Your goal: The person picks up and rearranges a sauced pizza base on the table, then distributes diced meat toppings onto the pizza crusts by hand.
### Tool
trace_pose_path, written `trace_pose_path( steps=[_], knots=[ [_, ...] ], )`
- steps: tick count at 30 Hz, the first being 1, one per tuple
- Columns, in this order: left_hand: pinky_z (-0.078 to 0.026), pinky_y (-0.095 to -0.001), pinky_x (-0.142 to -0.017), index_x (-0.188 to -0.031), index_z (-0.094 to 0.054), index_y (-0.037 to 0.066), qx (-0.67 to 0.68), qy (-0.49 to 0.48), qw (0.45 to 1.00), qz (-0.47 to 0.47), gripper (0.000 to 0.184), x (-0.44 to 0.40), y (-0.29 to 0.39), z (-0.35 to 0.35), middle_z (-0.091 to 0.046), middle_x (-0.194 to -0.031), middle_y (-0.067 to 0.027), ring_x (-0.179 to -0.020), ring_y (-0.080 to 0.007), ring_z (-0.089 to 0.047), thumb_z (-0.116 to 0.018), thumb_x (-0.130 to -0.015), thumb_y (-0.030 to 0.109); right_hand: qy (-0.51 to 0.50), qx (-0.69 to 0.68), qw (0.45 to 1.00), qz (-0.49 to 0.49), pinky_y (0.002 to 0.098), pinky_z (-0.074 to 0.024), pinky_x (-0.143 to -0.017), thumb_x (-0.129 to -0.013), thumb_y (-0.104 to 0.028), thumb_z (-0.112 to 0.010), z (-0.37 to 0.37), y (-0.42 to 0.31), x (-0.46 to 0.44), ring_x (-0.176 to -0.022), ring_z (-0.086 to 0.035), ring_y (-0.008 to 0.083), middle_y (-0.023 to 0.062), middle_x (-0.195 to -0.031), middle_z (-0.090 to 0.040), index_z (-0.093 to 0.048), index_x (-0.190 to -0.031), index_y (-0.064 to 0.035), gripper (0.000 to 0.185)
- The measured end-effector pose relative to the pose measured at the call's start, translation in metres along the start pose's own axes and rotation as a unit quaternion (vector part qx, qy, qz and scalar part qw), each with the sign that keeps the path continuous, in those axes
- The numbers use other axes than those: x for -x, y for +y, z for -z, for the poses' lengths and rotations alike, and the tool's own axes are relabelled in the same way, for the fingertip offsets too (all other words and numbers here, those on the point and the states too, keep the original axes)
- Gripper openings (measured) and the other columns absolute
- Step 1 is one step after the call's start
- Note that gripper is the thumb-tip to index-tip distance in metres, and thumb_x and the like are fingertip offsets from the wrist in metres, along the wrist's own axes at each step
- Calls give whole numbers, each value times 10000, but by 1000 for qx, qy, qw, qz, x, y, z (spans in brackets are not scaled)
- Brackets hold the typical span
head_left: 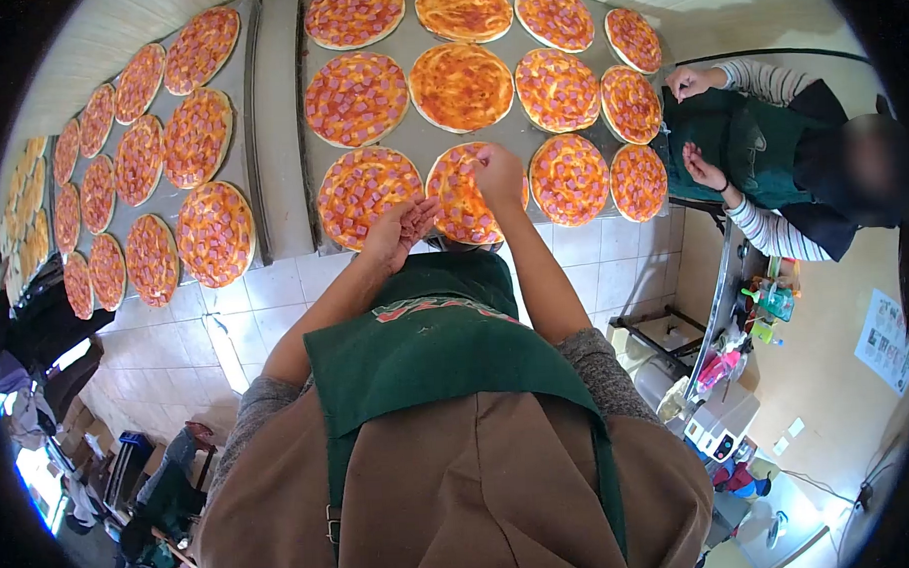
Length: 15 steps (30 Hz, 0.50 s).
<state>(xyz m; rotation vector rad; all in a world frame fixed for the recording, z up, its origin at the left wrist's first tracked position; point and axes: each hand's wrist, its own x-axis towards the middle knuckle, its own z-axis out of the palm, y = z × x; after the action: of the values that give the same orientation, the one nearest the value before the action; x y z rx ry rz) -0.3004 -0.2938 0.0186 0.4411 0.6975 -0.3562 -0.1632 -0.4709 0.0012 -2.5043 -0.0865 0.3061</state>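
Note:
My left hand (401, 231) is palm up and cupped, its fingers curled, at the near edge between two pizzas; I cannot make out what lies in it. Over the near-row pizza (462, 209) my right hand (499, 174) is closed, fingertips pointing down, and whatever they hold is hidden. That pizza has sauce, cheese and ham cubes, thicker on its near and left side. To its left lies a pizza covered with diced ham (356, 192), and to its right another ham pizza (569, 180). Behind it, one pizza (461, 87) shows only sauce and cheese.
A co-worker in a green apron (740, 144) stands at the right end of the metal table (390, 146), hands near the pizzas. A second table (252, 141) with several ham pizzas is on the left. A white kitchen scale (725, 425) and bottles stand on a lower-right side counter.

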Motion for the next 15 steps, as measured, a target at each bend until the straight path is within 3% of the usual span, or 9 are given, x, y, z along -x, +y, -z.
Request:
trace_pose_path(
  steps=[3,6,9,12,15],
  knots=[
    [-473,-326,-954,-1221,-451,-50,7,4,1000,-1,355,0,3,-3,-579,-1167,-170,-1096,-238,-574,-424,-964,192,52,-180,982,18,340,-512,-688,-753,-129,-684,5,22,-5,-745,-662,214,125,-802,-675,-665,-883,-4,182],
    [-437,-341,-979,-1218,-474,-36,1,7,1000,1,348,-1,4,-5,-569,-1196,-167,-1146,-239,-538,-415,-964,196,-45,-411,907,-86,298,-513,-629,-780,-165,-688,11,40,-12,-683,-651,161,101,-771,-667,-660,-849,24,203],
    [-418,-356,-995,-1213,-486,-29,-11,10,1000,7,345,-2,4,-12,-565,-1205,-165,-1169,-241,-521,-411,-964,197,-79,-315,942,-88,263,-509,-598,-783,-153,-692,16,40,-12,-652,-644,148,102,-787,-666,-650,-864,46,219],
    [-460,-342,-959,-1208,-480,-45,-18,17,1000,10,355,-1,2,-17,-578,-1171,-163,-1108,-229,-559,-433,-958,203,-124,-166,974,-91,253,-540,-648,-816,-67,-651,31,21,-12,-750,-654,161,114,-869,-668,-636,-932,45,162],
    [-485,-329,-932,-1203,-482,-52,-18,18,1000,11,358,1,2,-17,-589,-1150,-155,-1065,-216,-584,-442,-955,204,-136,-332,917,-173,264,-540,-734,-832,-23,-610,16,39,-21,-838,-654,180,130,-938,-652,-620,-962,61,155]
  ],
)
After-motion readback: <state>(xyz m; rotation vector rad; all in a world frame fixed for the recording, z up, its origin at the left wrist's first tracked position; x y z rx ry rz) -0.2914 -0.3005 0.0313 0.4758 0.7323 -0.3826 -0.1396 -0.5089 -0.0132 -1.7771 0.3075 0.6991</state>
